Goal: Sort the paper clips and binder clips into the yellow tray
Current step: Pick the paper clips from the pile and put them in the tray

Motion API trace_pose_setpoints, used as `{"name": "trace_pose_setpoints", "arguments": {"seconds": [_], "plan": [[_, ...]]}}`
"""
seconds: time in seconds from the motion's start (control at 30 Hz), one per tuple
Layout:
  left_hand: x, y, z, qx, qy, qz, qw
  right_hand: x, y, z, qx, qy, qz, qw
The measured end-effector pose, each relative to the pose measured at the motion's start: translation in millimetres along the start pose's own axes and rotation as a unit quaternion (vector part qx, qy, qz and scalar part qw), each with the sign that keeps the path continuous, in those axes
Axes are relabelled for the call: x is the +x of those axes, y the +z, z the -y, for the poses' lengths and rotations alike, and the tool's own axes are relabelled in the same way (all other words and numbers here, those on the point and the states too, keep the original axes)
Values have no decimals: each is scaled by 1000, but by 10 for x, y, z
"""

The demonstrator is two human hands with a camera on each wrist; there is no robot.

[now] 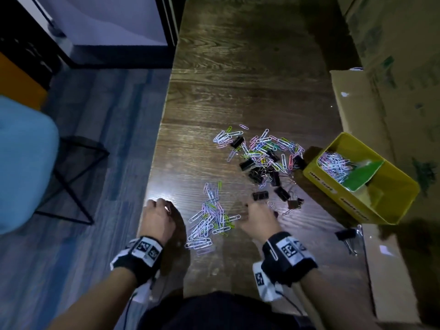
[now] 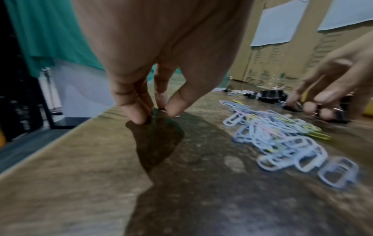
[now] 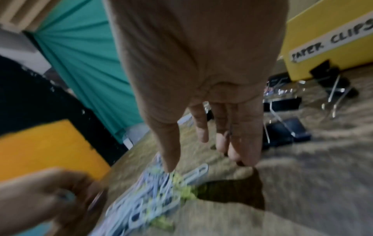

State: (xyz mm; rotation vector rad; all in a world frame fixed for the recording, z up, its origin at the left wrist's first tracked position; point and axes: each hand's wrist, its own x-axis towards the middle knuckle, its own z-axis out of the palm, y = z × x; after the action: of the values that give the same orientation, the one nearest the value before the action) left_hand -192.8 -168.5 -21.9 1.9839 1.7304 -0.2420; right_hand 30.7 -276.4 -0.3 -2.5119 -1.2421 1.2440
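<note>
A yellow tray [image 1: 357, 207] stands at the right, split by a green divider [image 1: 362, 172]; its far compartment holds pale paper clips [image 1: 335, 166]. Its wall [image 3: 322, 32] bears a "PAPER CLIPS" label. A mixed heap of coloured paper clips and black binder clips [image 1: 264, 151] lies mid-table. Nearer me lies a pile of paper clips [image 1: 209, 222] [image 2: 272, 138] [image 3: 153, 199]. My left hand [image 1: 164, 207] [image 2: 157, 111] is at the table's left edge, fingertips pinched on what looks like a pale paper clip. My right hand [image 1: 252, 214] [image 3: 203, 164] points straight fingers down between that pile and loose binder clips [image 1: 260, 196].
Cardboard boxes [image 1: 381, 103] wall off the table's right side, and a flat cardboard sheet [image 1: 385, 270] lies near right. One more black binder clip [image 1: 345, 234] sits beside that sheet. A blue chair [image 1: 23, 163] stands off the table's left edge.
</note>
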Motion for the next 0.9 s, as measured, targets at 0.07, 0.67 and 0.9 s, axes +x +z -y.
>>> {"name": "trace_pose_setpoints", "arguments": {"seconds": [0.07,0.67,0.9], "plan": [[-44,24,-137,5,40,31,999,-3,228,61,-20,20,12,1000],[542,-24,-836,229,442,149,854,-208,509,356,-99,0,-62,993],[318,66,-408,162,427,171,873,-144,495,328,-59,-65,-62,994]]}}
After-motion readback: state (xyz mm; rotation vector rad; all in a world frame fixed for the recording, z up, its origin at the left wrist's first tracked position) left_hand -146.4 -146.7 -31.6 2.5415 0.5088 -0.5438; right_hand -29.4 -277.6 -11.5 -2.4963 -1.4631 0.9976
